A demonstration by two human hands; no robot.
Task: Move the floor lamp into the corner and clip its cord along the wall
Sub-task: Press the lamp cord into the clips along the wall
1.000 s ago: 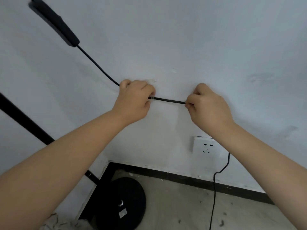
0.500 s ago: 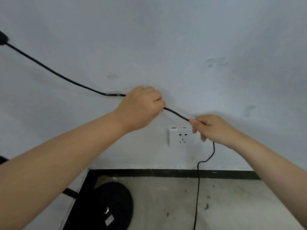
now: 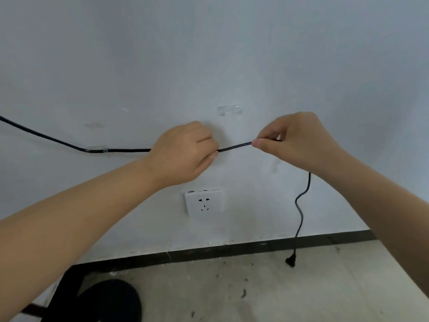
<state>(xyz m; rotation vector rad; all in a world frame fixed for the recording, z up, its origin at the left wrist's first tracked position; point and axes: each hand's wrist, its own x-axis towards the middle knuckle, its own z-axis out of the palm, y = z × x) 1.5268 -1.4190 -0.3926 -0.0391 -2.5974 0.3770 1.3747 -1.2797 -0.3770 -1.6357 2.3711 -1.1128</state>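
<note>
Cord (image 3: 234, 148) now level, right hand (image 3: 299, 140) risen above outlet (image 3: 203, 202), both grips pinching cord, left hand (image 3: 183, 152).

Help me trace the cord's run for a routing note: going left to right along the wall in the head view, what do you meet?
clear clip → left hand → wall socket → right hand; the hanging plug sits below it.

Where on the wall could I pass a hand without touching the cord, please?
Bare wall lies above the cord left of the empty clear clip, and right of the outlet up to the hanging cord end. It is crowded between the left hand and right hand, where the cord is stretched.
</note>
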